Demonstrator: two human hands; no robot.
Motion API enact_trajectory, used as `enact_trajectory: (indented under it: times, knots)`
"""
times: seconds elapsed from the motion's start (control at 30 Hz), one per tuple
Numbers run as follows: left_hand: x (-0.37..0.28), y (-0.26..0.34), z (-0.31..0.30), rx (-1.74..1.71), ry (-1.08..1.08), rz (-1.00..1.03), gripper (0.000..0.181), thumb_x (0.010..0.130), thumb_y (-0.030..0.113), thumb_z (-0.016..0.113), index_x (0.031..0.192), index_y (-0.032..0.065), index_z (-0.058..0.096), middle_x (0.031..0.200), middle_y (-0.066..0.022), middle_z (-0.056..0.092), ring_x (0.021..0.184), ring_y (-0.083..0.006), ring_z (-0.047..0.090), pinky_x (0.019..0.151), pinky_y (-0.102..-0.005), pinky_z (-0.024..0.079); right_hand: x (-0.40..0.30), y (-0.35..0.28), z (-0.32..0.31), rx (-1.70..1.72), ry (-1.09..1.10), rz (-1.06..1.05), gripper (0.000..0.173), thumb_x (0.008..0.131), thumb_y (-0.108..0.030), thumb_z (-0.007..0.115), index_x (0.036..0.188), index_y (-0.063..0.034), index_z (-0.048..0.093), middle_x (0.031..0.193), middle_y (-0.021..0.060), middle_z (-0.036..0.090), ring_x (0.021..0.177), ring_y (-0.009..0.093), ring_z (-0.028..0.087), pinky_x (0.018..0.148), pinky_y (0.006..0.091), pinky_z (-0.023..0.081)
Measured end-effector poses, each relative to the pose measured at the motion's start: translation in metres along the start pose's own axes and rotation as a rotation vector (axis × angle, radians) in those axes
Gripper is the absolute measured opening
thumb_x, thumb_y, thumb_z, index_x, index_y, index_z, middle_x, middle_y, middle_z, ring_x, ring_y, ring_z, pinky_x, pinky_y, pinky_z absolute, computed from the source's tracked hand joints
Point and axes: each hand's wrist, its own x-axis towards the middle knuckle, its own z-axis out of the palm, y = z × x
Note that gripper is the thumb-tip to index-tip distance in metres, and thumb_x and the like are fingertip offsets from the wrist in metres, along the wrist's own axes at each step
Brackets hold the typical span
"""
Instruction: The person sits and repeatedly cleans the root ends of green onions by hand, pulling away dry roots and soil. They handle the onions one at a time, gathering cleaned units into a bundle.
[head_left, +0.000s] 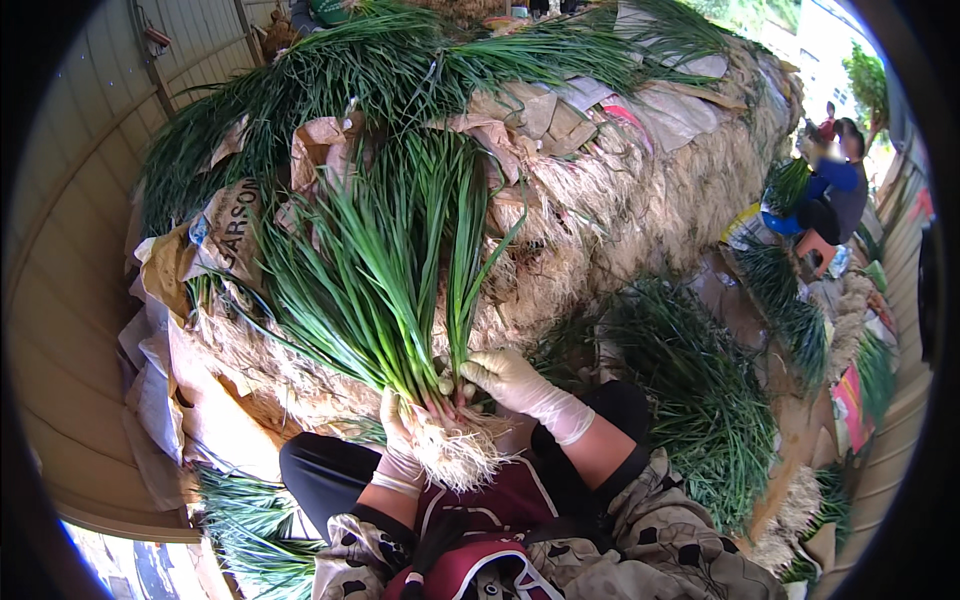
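My left hand (397, 435), in a thin pale glove, grips a bunch of green onions (390, 330) low on the stems, just above the white roots (457, 450). The green leaves fan out up and away from me, while the roots hang over my lap. My right hand (499, 379), gloved the same way, pinches a few stems at the right side of the bunch with thumb and fingers, close to the small pale bulbs (446, 386). The palm of my left hand is partly hidden behind the stems and roots.
A long stack of green onions (585, 202) with roots outward stands before me, partly covered by paper sacks (240, 225). Loose green onions (697, 390) lie at my right, more (255, 517) at lower left. A person (840, 180) sits on a stool (816, 251) at far right.
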Motion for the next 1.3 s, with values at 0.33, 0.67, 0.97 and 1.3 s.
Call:
enact_trajectory:
  times: [0.33,0.67,0.97,1.3]
  knots:
    - [-0.003,0.013,-0.042,-0.209,-0.207,-0.102,0.051,0.083,0.055,0.04,0.105,0.0108,0.049,0.084,-0.0035,0.047,0.079,-0.0233,0.043,0.066,-0.0356,0.04,0.002,0.101,0.034,-0.54,-0.239,0.586,0.037,0.088,-0.036,0.047,0.09,-0.0011,0.059,0.077,0.0138,0.061,0.076,0.026,0.06,0.068,0.0359,0.047]
    - [-0.006,0.011,-0.036,-0.084,-0.292,0.003,0.029,0.087,0.034,0.049,0.092,0.0061,0.049,0.083,-0.0015,0.046,0.078,-0.0185,0.045,0.072,-0.033,0.042,0.012,-0.012,0.063,1.164,0.189,0.333,0.024,0.091,-0.024,0.046,0.092,-0.0026,0.057,0.075,0.0115,0.063,0.051,0.014,0.057,0.044,0.0235,0.046]
    - [-0.018,0.02,-0.072,-0.976,-0.111,-0.231,0.051,0.083,0.048,0.048,0.115,0.0082,0.045,0.097,-0.0067,0.05,0.09,-0.024,0.048,0.081,-0.0419,0.039,0.013,0.09,0.074,0.55,-0.002,0.493,0.027,0.09,-0.029,0.041,0.086,-0.0057,0.054,0.076,0.0092,0.058,0.065,0.023,0.055,0.059,0.0326,0.045]
    - [-0.011,0.013,0.0,-0.043,-0.118,0.005,0.064,0.084,0.055,0.042,0.126,0.0069,0.04,0.114,-0.0204,0.052,0.087,-0.0276,0.055,0.089,-0.0523,0.039,-0.051,0.029,0.066,0.737,-0.329,0.094,0.073,0.086,-0.061,0.031,0.135,-0.0071,0.03,0.129,0.0096,0.039,0.112,0.017,0.042,0.095,0.0309,0.033]
